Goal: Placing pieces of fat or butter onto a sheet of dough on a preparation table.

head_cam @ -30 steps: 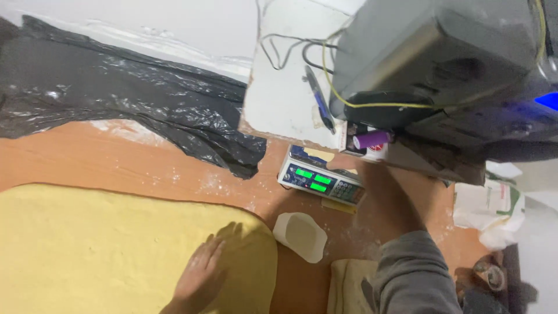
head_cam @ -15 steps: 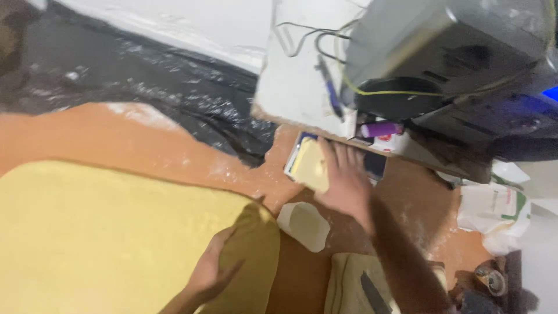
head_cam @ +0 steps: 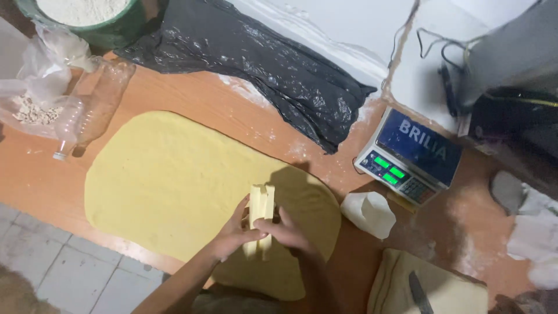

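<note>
A large flat sheet of yellow dough (head_cam: 168, 186) lies spread on the orange table (head_cam: 192, 96). Both of my hands are over its near right part. My left hand (head_cam: 235, 235) and my right hand (head_cam: 288, 232) together grip a pale yellow block (head_cam: 260, 212), which looks like two sticks side by side, held upright above the dough.
A digital scale (head_cam: 410, 157) stands to the right, a white scraper-like piece (head_cam: 369, 212) beside it. A knife (head_cam: 419, 292) lies on folded dough (head_cam: 447, 291) at bottom right. An empty clear bottle (head_cam: 93, 104), plastic bag (head_cam: 32, 93), green flour bowl (head_cam: 110, 26) and black plastic sheet (head_cam: 261, 58) sit at the back.
My right hand came back from the scale with the pale block. My left hand lifted off the dough and joined it. The view swung left.
</note>
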